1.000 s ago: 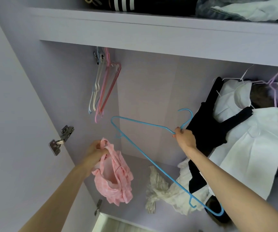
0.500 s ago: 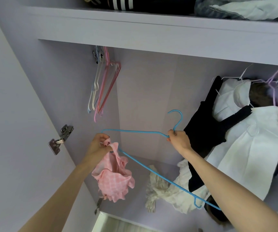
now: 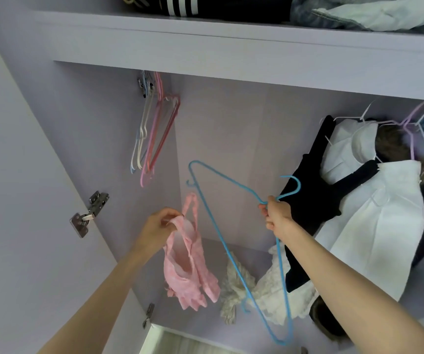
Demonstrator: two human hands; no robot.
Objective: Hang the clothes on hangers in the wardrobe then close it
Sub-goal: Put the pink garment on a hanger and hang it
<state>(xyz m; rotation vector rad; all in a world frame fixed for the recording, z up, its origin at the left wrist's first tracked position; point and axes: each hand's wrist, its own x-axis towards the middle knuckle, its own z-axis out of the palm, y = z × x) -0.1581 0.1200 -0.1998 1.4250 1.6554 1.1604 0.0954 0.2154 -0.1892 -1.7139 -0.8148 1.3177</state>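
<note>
The right hand (image 3: 277, 215) has its fingers curled tight round the neck of the blue hanger (image 3: 221, 241), just below the hook, which curls up and to the right of the knuckles, in front of the hanging black garment (image 3: 308, 190). From those fingers one hanger arm runs up and left to a rounded corner with a small notch hook, and the long bar slopes down past the wrist to a second corner low in the view, close to the wardrobe floor. The left hand (image 3: 158, 227) pinches the top edge of the pink garment (image 3: 187, 264) between thumb and fingertips; one strap loop stands up just right of those fingers, next to the hanger's long bar but apart from the upper corner, and the rest of the cloth hangs below the hand. Between the two hands lies bare purple back wall. Above and left of the left fingers, spare hangers (image 3: 152, 131) hang in a bunch under the shelf edge (image 3: 231, 70). Left of them, hinges (image 3: 88, 213) sit on the side panel. Right of the right fingers, white garments (image 3: 374, 226) crowd the rail; below them a crumpled pale cloth (image 3: 233, 284) lies on the floor.
</note>
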